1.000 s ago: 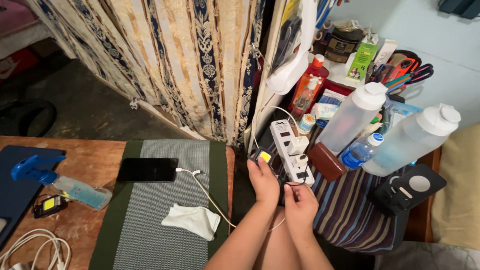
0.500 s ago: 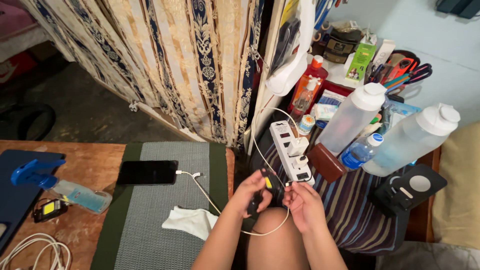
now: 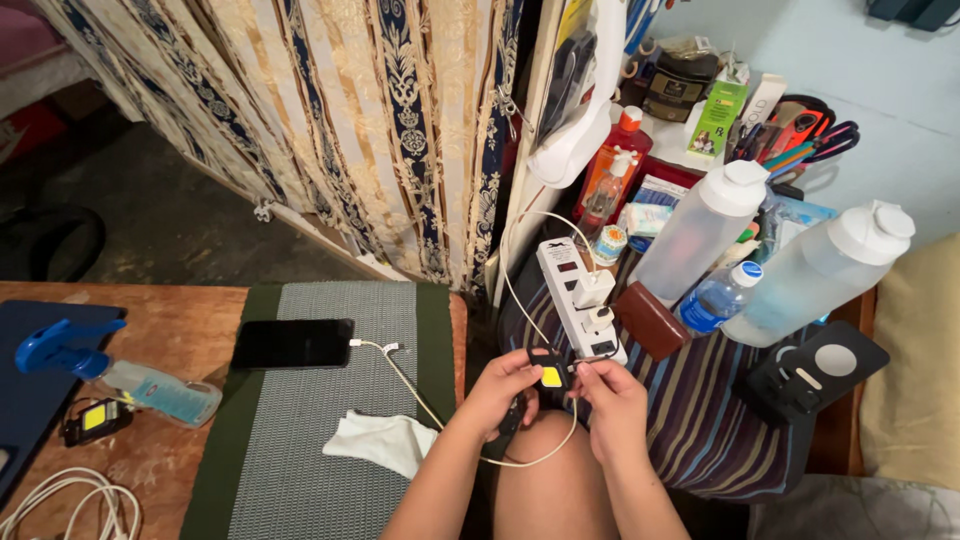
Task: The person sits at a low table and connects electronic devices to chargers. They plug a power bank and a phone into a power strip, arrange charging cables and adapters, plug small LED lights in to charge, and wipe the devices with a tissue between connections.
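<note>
black phone [image 3: 293, 343] on green mat [image 3: 300, 450]; white cloth [image 3: 383, 442]; blue spray bottle [image 3: 110, 372]; two plastic bottles.

The left hand [image 3: 500, 392] is gripping a small black light [image 3: 546, 375] showing a yellow panel, its cable [image 3: 540, 455] looking cream. Behind it a white power strip [image 3: 578, 298] is lying on a cloth [image 3: 700, 420] running in stripes — navy, maroon, tan. The curtain [image 3: 350, 120] is hanging in cream with dark blue floral bands — the table mat [image 3: 320, 400] is showing grey bordered green.
</note>
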